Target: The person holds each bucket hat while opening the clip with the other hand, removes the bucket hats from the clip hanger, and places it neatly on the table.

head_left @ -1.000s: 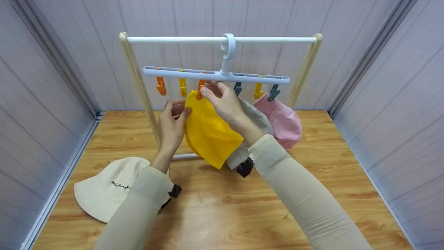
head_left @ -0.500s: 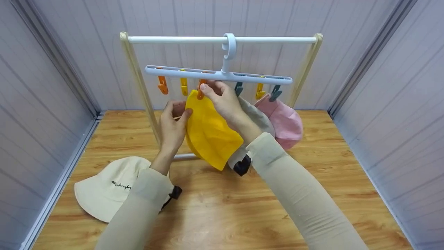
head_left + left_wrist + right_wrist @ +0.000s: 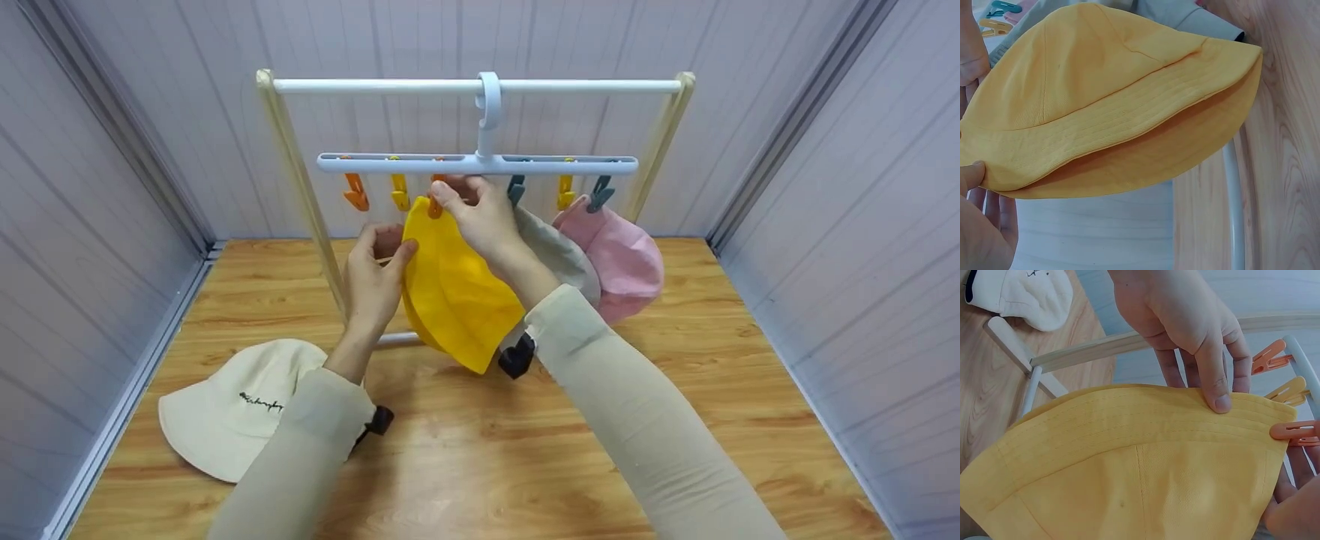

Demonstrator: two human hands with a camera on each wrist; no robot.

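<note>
A yellow bucket hat (image 3: 457,285) hangs folded by its brim from an orange clip (image 3: 435,206) on the white hanger (image 3: 480,163). My left hand (image 3: 375,274) pinches the hat's brim, thumb on the near side, as the left wrist view also shows with the hat (image 3: 1089,90). At the clip's upper end, my right hand (image 3: 484,217) holds the orange clip between thumb and fingers. Seen from the right wrist, the clip (image 3: 1294,432) sits over the brim's corner. Part of the right hand's fingers is hidden behind the clip and hat.
A grey hat (image 3: 559,251) and a pink hat (image 3: 619,259) hang from clips on the right. Other clips, such as an orange one (image 3: 355,193), hang at left. A cream bucket hat (image 3: 232,405) lies on the wooden floor (image 3: 487,457). The rack's white rail (image 3: 375,86) carries the hanger.
The hanger has swung from tilted to nearly level, its left end lower. The yellow hat and left hand have shifted slightly down and right. Both hands keep their hold.
</note>
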